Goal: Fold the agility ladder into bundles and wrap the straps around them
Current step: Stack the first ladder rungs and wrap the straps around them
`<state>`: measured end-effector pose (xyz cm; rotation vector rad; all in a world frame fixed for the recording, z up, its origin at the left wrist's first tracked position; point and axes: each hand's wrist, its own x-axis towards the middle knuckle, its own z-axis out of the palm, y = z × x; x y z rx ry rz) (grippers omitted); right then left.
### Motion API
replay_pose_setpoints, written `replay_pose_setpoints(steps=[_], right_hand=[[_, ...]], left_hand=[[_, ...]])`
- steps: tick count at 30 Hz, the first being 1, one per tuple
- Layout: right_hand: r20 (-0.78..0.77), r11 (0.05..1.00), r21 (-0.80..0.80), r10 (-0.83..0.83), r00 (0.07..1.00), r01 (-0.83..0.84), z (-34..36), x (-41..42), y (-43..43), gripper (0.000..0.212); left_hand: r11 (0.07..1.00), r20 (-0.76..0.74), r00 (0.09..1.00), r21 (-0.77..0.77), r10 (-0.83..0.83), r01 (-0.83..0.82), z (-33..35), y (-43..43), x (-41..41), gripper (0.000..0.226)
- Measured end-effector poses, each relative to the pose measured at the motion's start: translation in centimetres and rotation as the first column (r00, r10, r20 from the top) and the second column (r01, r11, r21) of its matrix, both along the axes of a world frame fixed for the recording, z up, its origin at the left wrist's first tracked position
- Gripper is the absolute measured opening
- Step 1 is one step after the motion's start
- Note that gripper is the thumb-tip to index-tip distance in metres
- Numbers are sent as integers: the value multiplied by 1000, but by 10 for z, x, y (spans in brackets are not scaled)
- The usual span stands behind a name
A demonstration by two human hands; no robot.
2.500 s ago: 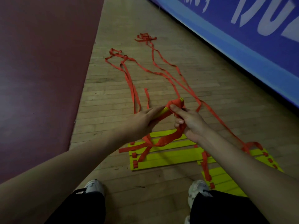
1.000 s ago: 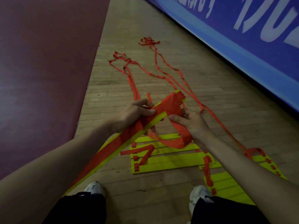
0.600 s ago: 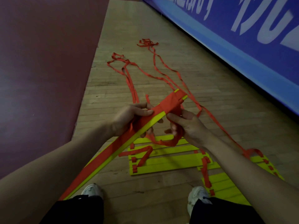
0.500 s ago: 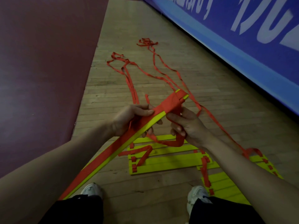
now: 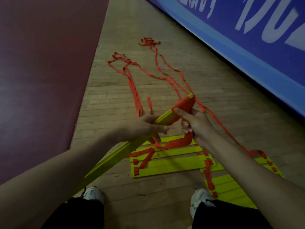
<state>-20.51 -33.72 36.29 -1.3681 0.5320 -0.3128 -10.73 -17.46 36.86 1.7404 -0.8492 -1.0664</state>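
Rung bundle (image 5: 113, 159) gripped by left hand (image 5: 142, 128); right hand (image 5: 198, 124) pinches red strap (image 5: 179, 142).

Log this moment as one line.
left hand: grips yellow plastic rung bundle | right hand: holds red webbing strap wrapped round its far end | stage: wrapping

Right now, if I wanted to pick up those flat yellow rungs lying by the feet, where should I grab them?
Probably the nearest of the yellow rungs, by its long near edge, coming from the side of the shoes. They lie flat, side by side, with bare floor in front, while the red strap in the right hand hangs over the far ones.
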Motion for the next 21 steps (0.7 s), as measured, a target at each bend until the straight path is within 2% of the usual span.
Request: replay_pose_setpoints(steps=[4, 6, 10, 16, 19, 21], right_hand=[[-18, 998, 0, -56, 998, 56, -4, 1, -1, 24], [-33, 996, -57, -67, 997, 65, -4, 1, -2, 24], [-59, 986, -168, -21, 998, 11, -6, -2, -2, 21], [-126, 981, 28, 194, 973, -191, -7, -10, 2, 2], [-126, 984, 34, 177, 976, -174, -3, -14, 1, 7], [-69, 990, 18, 140, 988, -139, 0, -15, 3, 9]], left_hand=[[999, 247, 968, -36, 42, -34, -9, -3, -6, 20], [998, 313, 947, -31, 65, -58, -11, -5, -8, 15], [992, 241, 962, -25, 129, -127, -12, -9, -10, 14], [982, 33, 982, -48, 185, -183, -13, -3, 1, 19], [982, -62, 983, -68, 174, -178, -11, -2, 7, 15], [982, -107, 981, -81, 160, -169, -6, -2, 10, 13]])
